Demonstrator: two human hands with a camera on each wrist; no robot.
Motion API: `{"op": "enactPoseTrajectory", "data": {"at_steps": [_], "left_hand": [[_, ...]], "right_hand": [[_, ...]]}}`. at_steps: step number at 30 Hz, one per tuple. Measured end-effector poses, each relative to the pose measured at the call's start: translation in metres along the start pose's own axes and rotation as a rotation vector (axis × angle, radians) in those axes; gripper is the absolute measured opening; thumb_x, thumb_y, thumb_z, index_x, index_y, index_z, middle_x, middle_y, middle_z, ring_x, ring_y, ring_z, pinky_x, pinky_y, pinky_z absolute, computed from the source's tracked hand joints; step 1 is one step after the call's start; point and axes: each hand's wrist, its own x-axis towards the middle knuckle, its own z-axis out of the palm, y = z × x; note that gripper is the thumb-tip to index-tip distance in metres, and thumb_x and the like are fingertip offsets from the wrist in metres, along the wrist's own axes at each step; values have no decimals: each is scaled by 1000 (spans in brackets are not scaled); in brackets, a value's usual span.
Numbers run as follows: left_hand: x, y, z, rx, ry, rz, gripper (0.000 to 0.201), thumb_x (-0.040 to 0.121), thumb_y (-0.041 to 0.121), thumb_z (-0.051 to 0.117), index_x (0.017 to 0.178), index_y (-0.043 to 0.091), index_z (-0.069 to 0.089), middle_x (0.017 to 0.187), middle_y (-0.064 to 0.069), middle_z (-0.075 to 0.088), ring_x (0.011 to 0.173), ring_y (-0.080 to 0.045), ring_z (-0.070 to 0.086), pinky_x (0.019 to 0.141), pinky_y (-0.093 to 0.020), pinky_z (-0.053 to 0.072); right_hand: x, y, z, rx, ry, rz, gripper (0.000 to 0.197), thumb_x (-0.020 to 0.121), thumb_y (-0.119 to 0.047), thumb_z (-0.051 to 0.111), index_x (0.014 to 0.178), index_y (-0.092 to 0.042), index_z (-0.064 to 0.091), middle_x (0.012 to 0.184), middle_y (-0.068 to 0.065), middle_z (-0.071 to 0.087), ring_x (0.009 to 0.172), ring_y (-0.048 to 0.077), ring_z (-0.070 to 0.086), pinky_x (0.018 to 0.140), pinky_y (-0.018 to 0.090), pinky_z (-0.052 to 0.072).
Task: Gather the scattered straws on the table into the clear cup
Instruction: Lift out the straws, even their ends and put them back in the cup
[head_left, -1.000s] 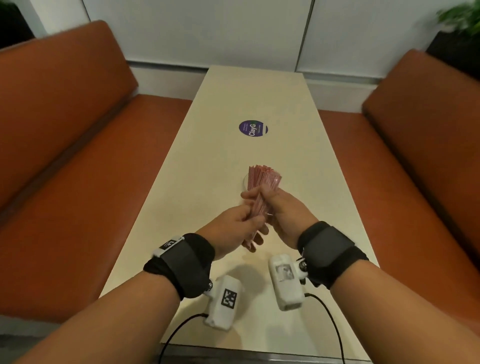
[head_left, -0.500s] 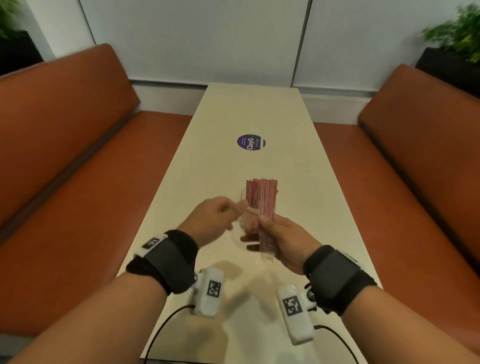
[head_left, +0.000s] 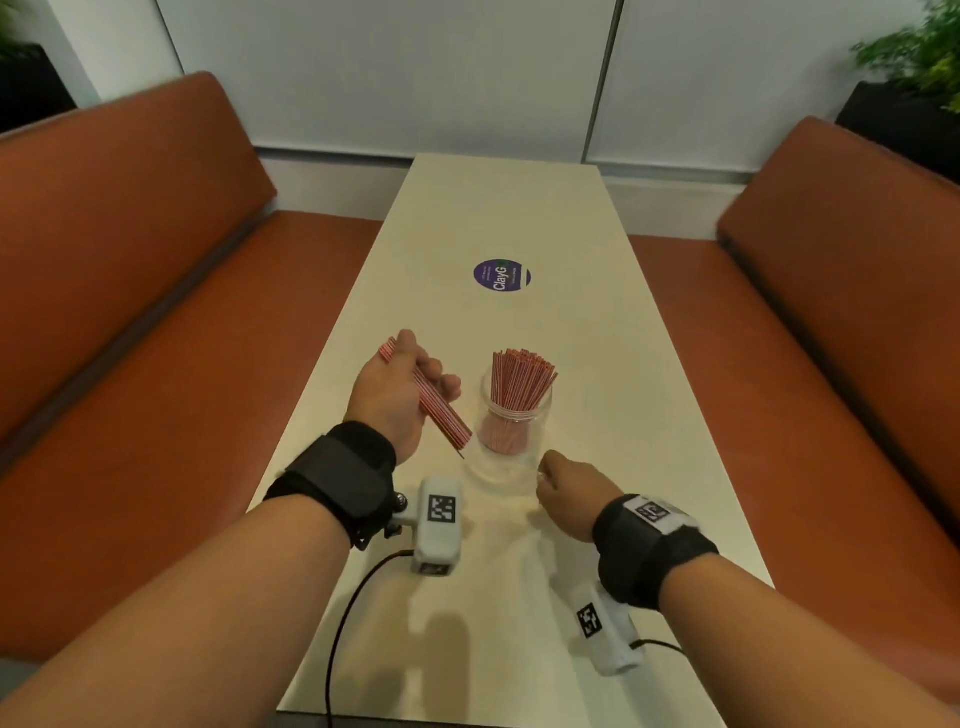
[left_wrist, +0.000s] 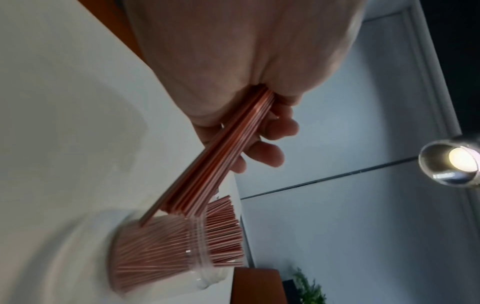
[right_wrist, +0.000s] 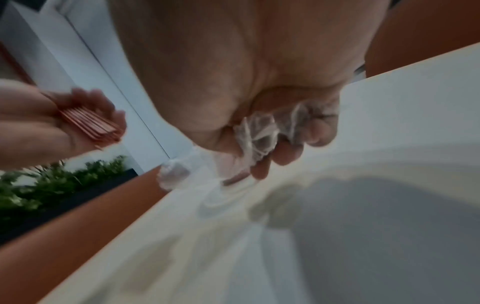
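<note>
A clear cup (head_left: 511, 441) stands upright at mid-table with a thick bunch of red-striped straws (head_left: 519, 379) fanning out of its mouth. Just left of it, my left hand (head_left: 410, 384) grips a smaller bundle of the same straws (head_left: 441, 410), slanted with its lower end near the cup's side. In the left wrist view this bundle (left_wrist: 221, 160) points down toward the filled cup (left_wrist: 176, 253). My right hand (head_left: 563, 491) hovers close in front of the cup, fingers curled round a crumpled clear plastic wrapper (right_wrist: 259, 131) that trails down to the table.
The long cream table (head_left: 597, 364) bears a round purple sticker (head_left: 502, 275) beyond the cup. Orange benches (head_left: 156, 312) run along both sides. A white wall closes the far end, and a potted plant (head_left: 914, 57) stands at the back right.
Both hands were together at the straw bunch over the cup. Now the big bunch stands in the cup, my left hand has drawn left with a small bundle, and my right hand has pulled back.
</note>
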Motion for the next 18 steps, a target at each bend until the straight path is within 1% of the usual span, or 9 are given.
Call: {"op": "enactPoseTrajectory", "data": {"at_steps": [2, 4, 6, 8, 10, 12, 18], "left_hand": [[-1, -3, -4, 70, -5, 2, 35, 100, 35, 42, 77, 10, 48, 60, -4, 49, 58, -24, 52, 72, -41, 55], [-3, -8, -7, 126, -21, 1, 35, 100, 34, 42, 76, 10, 48, 60, -4, 50, 58, -25, 53, 72, -41, 54], [-5, -10, -8, 164, -33, 2, 36, 101, 33, 41, 74, 10, 48, 60, -5, 49, 58, -26, 54, 74, -42, 54], [-6, -12, -8, 189, -46, 2, 36, 101, 32, 41, 74, 10, 48, 61, -6, 50, 57, -26, 55, 75, -42, 53], [-5, -13, -9, 219, -53, -3, 35, 101, 33, 41, 75, 10, 49, 60, -5, 50, 58, -26, 56, 77, -43, 53], [-3, -14, -9, 240, -59, -2, 35, 101, 34, 41, 76, 11, 49, 60, -5, 51, 59, -26, 57, 77, -43, 53], [5, -18, -4, 230, -102, 14, 35, 101, 33, 40, 76, 11, 49, 59, -4, 50, 59, -27, 54, 83, -49, 51]], "right_hand": [[17, 0, 6, -118, 86, -8, 28, 96, -25, 35, 111, -15, 56, 107, 9, 63, 92, 27, 59, 81, 35, 47], [27, -1, 10, -201, 141, -16, 25, 94, -29, 41, 110, -22, 59, 108, 6, 63, 96, 26, 59, 83, 37, 48], [32, -1, 12, -303, 202, -6, 26, 91, -39, 49, 114, -29, 58, 112, 1, 63, 105, 25, 55, 88, 37, 44], [33, 0, 12, -355, 285, 16, 36, 86, -49, 55, 118, -31, 55, 117, -3, 61, 113, 25, 50, 91, 39, 38], [33, 1, 13, -360, 349, 50, 49, 80, -55, 61, 123, -31, 51, 123, -4, 57, 117, 24, 47, 94, 40, 35], [33, 4, 15, -338, 357, 89, 59, 77, -58, 64, 126, -29, 48, 126, -4, 55, 119, 24, 46, 95, 40, 34], [33, 8, 17, -218, 355, 102, 70, 72, -60, 68, 129, -25, 46, 130, -2, 53, 121, 23, 46, 98, 38, 37]]}}
